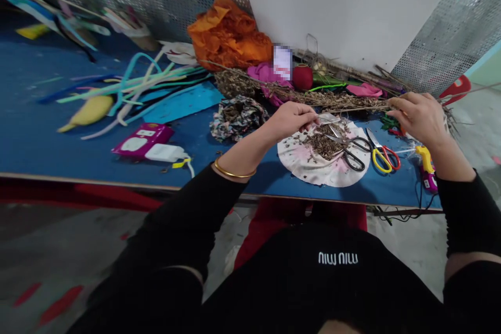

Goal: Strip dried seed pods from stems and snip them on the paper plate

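My left hand point(291, 119) is closed in a pinch on one end of a thin dried twig point(352, 109), just above a white round cloth point(301, 159) strewn with dried plant bits. My right hand point(417, 115) grips the same twig at its other end, fingers curled round it. The twig runs level between both hands. Black scissors point(350, 150) lie on the cloth under the twig, and yellow-handled scissors point(381, 154) lie just right of them.
A blue table point(58, 135) carries foam strips point(136, 83), a pink-and-white box point(143, 141), orange crumpled paper point(229, 31), a heap of dried stems point(313, 95), a red ball point(302, 77) and a yellow glue gun point(426, 164). A white board point(340, 5) leans on mesh behind.
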Demonstrator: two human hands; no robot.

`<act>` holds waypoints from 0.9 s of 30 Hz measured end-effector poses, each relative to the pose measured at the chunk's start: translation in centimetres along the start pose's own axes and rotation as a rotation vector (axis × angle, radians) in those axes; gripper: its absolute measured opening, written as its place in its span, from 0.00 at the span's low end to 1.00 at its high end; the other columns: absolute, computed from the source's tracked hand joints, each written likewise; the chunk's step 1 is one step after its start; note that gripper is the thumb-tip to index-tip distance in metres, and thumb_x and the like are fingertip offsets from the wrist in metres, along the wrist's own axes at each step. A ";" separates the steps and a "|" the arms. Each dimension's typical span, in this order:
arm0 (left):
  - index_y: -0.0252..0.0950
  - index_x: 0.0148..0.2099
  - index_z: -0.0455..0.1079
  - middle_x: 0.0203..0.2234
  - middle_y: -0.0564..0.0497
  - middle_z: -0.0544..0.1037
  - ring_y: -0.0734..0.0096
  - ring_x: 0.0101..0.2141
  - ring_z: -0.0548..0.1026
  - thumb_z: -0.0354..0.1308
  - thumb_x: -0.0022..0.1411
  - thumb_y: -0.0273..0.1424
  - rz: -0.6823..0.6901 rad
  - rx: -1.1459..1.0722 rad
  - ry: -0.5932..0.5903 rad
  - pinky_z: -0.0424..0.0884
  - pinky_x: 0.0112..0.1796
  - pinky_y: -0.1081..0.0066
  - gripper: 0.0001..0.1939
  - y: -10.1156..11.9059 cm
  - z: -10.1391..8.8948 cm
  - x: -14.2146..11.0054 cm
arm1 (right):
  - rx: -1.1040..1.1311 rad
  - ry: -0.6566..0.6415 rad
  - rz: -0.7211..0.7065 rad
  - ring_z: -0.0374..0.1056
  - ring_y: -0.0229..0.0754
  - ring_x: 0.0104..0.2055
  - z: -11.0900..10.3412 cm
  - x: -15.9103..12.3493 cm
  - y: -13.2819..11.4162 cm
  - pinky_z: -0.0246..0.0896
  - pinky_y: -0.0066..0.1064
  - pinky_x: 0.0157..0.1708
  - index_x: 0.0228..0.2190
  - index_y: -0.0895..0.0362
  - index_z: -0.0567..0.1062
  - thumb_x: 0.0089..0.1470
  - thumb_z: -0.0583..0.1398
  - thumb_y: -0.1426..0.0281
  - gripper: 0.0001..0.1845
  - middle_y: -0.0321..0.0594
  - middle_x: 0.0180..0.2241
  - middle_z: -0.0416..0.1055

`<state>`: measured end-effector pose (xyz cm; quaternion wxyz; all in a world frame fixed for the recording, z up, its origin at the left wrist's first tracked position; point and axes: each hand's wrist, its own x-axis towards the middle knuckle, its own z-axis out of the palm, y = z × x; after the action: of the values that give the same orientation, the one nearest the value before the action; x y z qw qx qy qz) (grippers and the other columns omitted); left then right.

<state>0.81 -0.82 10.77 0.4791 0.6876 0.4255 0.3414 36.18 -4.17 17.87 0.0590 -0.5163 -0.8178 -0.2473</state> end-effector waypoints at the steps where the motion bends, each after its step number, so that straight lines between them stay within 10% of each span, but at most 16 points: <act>1: 0.33 0.32 0.80 0.18 0.53 0.72 0.78 0.20 0.66 0.61 0.65 0.33 0.009 0.000 0.016 0.60 0.24 0.75 0.12 -0.1 0.1 -0.2 | 0.007 0.010 -0.015 0.71 0.50 0.44 0.0 0.2 -0.8 0.57 0.40 0.45 0.53 0.54 0.83 0.72 0.52 0.55 0.25 0.49 0.44 0.80; 13: 0.33 0.32 0.76 0.24 0.48 0.81 0.77 0.21 0.73 0.64 0.69 0.34 -0.191 -0.303 0.070 0.66 0.26 0.76 0.13 -1.3 0.8 -1.4 | 0.060 0.071 -0.084 0.66 0.44 0.36 1.1 1.1 -5.5 0.48 0.35 0.33 0.47 0.52 0.84 0.73 0.48 0.68 0.24 0.44 0.37 0.78; 21: 0.36 0.31 0.72 0.22 0.54 0.76 0.78 0.22 0.72 0.63 0.69 0.27 -0.078 -0.481 0.488 0.70 0.27 0.79 0.11 -2.6 1.4 -1.1 | 0.037 0.017 -0.136 0.67 0.43 0.36 1.0 -0.3 -5.1 0.45 0.35 0.30 0.47 0.53 0.85 0.73 0.50 0.67 0.23 0.45 0.35 0.78; 27: 0.36 0.28 0.72 0.17 0.56 0.69 0.79 0.19 0.65 0.59 0.71 0.23 -0.053 -0.522 0.522 0.67 0.24 0.81 0.16 -2.5 1.9 -1.4 | 0.047 -0.019 -0.115 0.67 0.40 0.36 0.7 -1.5 -5.8 0.42 0.34 0.29 0.48 0.51 0.84 0.73 0.48 0.69 0.23 0.43 0.37 0.77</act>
<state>1.22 -2.35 7.71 0.5223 0.4207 0.4497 0.5900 31.90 -7.10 14.67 0.0488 -0.4694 -0.8521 -0.2262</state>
